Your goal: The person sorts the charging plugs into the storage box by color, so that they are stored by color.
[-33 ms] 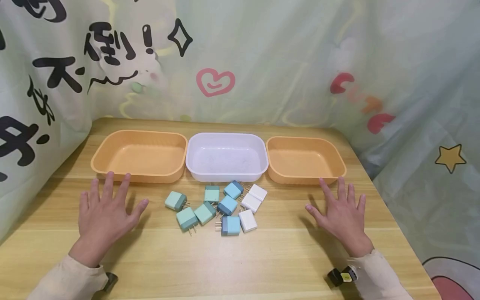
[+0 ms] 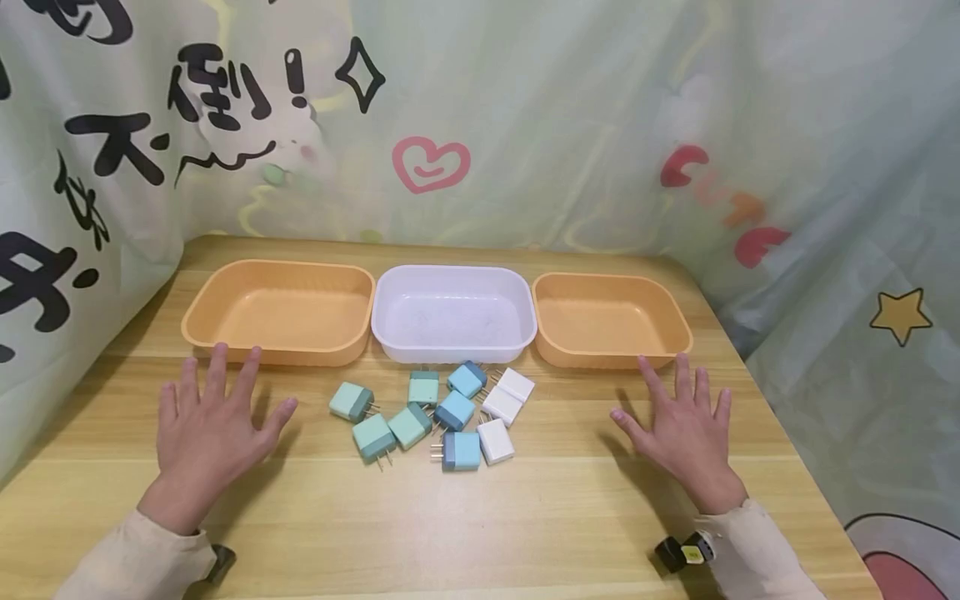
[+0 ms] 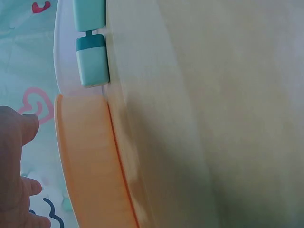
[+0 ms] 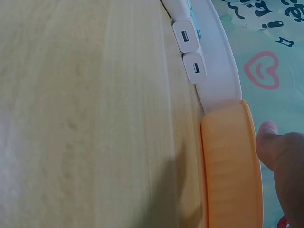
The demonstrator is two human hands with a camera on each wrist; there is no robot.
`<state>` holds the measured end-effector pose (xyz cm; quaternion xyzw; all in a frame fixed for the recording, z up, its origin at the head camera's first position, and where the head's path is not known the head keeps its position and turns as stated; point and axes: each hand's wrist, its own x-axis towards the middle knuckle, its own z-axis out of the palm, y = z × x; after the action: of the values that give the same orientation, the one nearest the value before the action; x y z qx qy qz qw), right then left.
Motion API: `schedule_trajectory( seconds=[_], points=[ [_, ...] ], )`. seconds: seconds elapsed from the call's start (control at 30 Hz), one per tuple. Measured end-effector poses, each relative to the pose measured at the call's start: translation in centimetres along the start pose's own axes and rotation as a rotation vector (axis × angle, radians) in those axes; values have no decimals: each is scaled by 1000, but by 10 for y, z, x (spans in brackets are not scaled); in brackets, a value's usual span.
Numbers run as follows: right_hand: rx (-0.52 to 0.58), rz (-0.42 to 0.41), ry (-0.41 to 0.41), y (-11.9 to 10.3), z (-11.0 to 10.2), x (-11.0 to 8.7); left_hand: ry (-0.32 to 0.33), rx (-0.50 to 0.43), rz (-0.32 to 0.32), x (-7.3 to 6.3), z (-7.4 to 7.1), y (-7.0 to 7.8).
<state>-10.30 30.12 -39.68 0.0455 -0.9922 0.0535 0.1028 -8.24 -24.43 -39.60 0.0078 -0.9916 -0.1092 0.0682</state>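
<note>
My left hand [image 2: 213, 425], fingers spread and straight, hovers over the table in front of the left orange tray [image 2: 277, 357]. The right hand [image 2: 686, 433] is spread the same way before the right orange tray [image 2: 611, 361]. Both palms face down and hold nothing. Between the hands lies a loose group of plug chargers with metal prongs: several two-tone green chargers [image 2: 372, 437] on the left, blue chargers [image 2: 454, 411] in the middle and white chargers [image 2: 496, 442] on the right. USB ports show on the white chargers [image 4: 194, 68] in the right wrist view.
A white tray [image 2: 453, 354] stands between the two orange ones, side by side along the back of the wooden table [image 2: 420, 542]. Behind and beside the table hangs a printed curtain [image 2: 555, 125]. Black wrist devices [image 2: 681, 553] sit at the sleeves.
</note>
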Motion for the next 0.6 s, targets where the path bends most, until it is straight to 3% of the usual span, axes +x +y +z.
schedule_trajectory(
  seconds=[0.6],
  points=[
    [8,-20,-4,-5,-3,2,13,7,1,-3,-3,0]
  ],
)
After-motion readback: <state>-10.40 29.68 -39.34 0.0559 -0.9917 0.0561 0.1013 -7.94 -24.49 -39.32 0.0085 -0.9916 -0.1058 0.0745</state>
